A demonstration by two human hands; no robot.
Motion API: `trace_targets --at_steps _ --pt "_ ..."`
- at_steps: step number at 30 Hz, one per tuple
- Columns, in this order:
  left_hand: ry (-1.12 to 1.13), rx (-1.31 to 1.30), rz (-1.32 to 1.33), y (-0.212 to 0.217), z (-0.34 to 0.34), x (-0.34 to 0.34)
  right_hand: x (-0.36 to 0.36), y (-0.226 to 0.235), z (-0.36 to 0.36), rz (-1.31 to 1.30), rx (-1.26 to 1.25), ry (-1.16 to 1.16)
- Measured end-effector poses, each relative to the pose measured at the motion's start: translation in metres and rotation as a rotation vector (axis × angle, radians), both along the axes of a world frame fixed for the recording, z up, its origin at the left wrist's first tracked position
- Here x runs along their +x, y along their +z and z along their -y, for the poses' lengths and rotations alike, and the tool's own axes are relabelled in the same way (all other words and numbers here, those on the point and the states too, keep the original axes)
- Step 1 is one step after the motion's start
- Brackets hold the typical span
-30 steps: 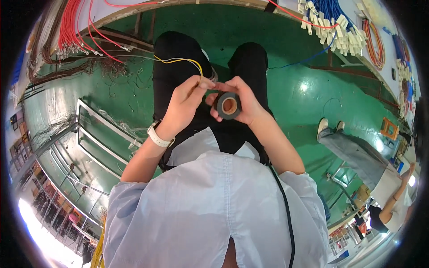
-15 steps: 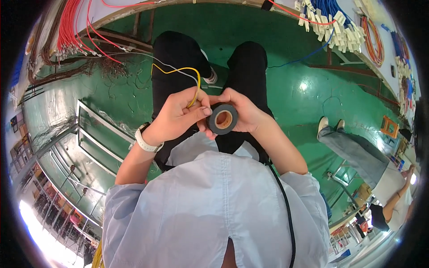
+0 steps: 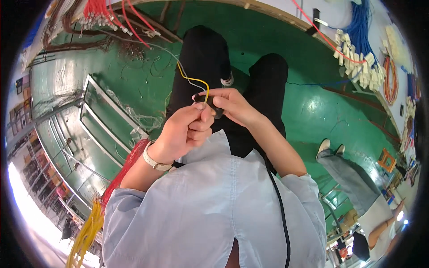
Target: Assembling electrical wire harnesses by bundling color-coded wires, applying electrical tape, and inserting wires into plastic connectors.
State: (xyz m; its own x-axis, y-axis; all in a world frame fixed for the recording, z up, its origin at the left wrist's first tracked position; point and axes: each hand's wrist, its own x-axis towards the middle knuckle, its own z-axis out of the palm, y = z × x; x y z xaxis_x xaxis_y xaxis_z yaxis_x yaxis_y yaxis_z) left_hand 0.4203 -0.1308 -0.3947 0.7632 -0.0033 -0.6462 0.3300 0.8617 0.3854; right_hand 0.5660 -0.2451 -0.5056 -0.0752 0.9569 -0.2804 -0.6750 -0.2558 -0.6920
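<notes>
My left hand [image 3: 190, 127] is closed in a pinch on a yellow wire [image 3: 200, 80] and a thin grey wire [image 3: 166, 50], which run together up toward the bench. My right hand [image 3: 237, 106] is closed around a roll of black tape [image 3: 218, 111], mostly covered by its fingers. Both hands meet above my lap, the roll right beside the pinched wires. A small dark bit, perhaps tape, shows by the right fingertips; I cannot make out whether it touches the wires.
Red wires [image 3: 107, 18] hang off the bench edge [image 3: 250, 6] at far left. Blue wires with white connectors [image 3: 357, 58] hang at far right. A metal frame [image 3: 100, 127] stands left on the green floor. Yellow wires [image 3: 85, 234] lie lower left. Another person [image 3: 357, 178] stands at right.
The tape roll has turned from face-on to mostly hidden in my right hand. My left hand has rotated, its fingers curled beneath the wires. The whole view has shifted, with a red bundle appearing beside my left forearm.
</notes>
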Motion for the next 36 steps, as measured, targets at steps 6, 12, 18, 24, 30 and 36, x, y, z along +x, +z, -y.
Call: trace_targets --at_steps 6,12,18,24,30,36 --pt "-0.013 -0.215 0.011 0.0 -0.004 -0.01 0.014 0.027 -0.022 0.098 0.12 0.016" --pt "0.026 -0.143 0.075 0.004 -0.008 0.004 0.032 0.021 0.002 0.226 -0.011 0.035" --pt "0.295 0.285 0.233 -0.01 0.01 0.056 0.03 0.049 0.048 0.031 -0.048 -0.128" --pt "0.291 0.317 0.28 -0.015 0.025 0.084 0.006 0.063 0.058 0.193 0.133 -0.377" --pt "0.267 0.38 0.297 -0.014 0.032 0.089 0.02 0.073 0.064 0.745 0.144 -0.365" --pt "0.292 0.27 0.239 -0.018 0.028 0.089 0.021 0.089 0.071 0.846 0.176 -0.39"
